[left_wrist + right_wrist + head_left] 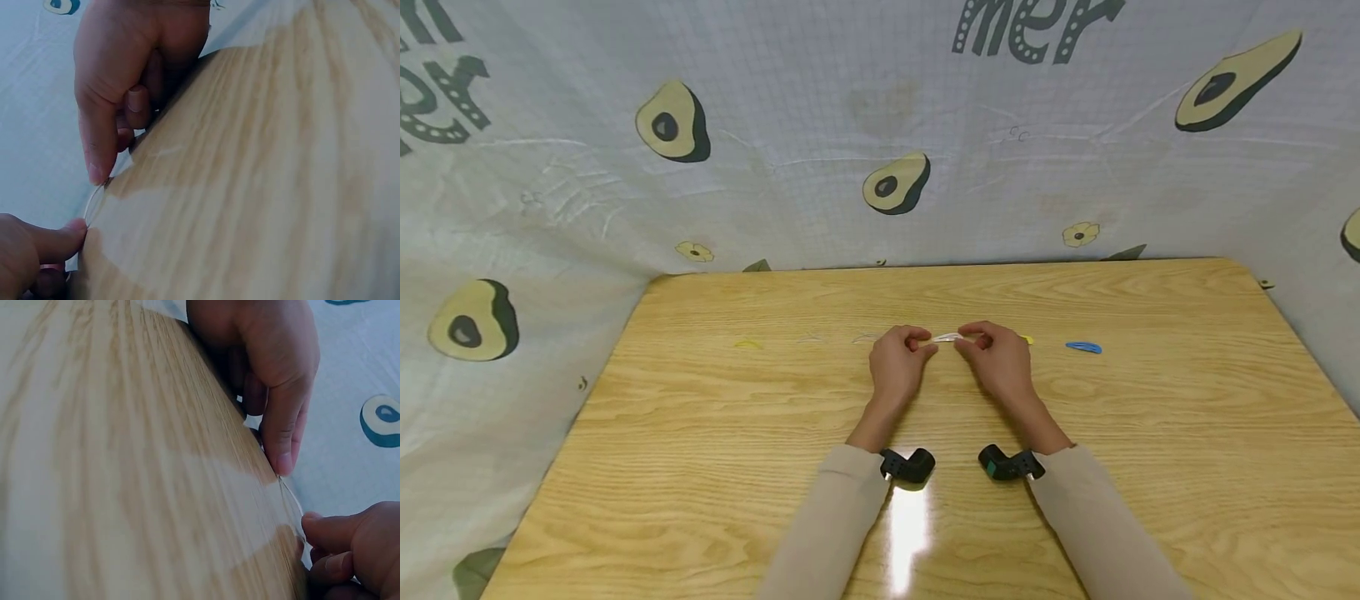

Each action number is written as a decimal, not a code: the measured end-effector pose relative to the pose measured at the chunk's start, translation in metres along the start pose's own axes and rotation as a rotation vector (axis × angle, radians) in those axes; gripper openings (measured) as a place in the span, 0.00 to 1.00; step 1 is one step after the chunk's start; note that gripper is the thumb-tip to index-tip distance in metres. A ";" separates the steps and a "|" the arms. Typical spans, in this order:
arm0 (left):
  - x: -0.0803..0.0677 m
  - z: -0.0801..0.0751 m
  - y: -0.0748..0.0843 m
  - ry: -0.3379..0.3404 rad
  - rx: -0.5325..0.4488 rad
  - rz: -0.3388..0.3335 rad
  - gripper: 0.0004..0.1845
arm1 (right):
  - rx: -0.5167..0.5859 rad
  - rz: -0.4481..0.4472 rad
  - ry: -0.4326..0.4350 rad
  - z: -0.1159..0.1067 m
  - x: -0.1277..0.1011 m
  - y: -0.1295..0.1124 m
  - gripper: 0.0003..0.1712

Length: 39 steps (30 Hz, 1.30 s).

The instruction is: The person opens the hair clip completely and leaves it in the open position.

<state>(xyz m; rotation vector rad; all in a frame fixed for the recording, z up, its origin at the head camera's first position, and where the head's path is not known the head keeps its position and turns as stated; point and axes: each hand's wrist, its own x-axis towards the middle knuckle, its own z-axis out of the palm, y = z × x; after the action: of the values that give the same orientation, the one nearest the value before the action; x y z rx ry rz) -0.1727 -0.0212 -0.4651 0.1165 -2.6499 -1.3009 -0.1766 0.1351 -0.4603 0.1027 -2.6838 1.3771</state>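
White hair clip (946, 337) mid-table, pinched between both hands.

We see our right hand (262, 356) at the top, its fingers curled, pinching one end of a thin pale clip (292, 500) at the fingertips. Our left hand (353, 550) pinches the other end at the lower right. The wooden table (112, 462) fills the left; a printed cloth (356, 437) lies behind.

Two hands (898, 367) (1000, 360), one blue hair clip (1083, 347), two yellow clips (747, 343) (1027, 339), one white clip (946, 337)
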 end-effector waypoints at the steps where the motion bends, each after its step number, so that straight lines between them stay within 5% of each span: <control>1: 0.000 0.000 0.000 -0.002 -0.002 -0.003 0.07 | -0.006 0.002 -0.004 0.000 0.000 -0.001 0.12; 11: 0.000 -0.003 0.003 -0.018 -0.005 -0.004 0.05 | -0.075 0.003 -0.014 0.000 0.001 -0.004 0.07; 25: -0.001 -0.001 0.002 0.006 -0.022 -0.001 0.09 | -0.107 -0.004 -0.137 -0.006 0.003 0.001 0.07; 39: 0.000 0.000 0.002 0.041 -0.007 0.002 0.04 | -0.128 -0.041 -0.135 -0.004 0.004 0.004 0.08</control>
<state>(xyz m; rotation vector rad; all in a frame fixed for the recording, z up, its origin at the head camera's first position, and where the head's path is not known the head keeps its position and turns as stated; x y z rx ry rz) -0.1729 -0.0201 -0.4640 0.1379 -2.6105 -1.2927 -0.1807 0.1407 -0.4609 0.2449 -2.8545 1.2243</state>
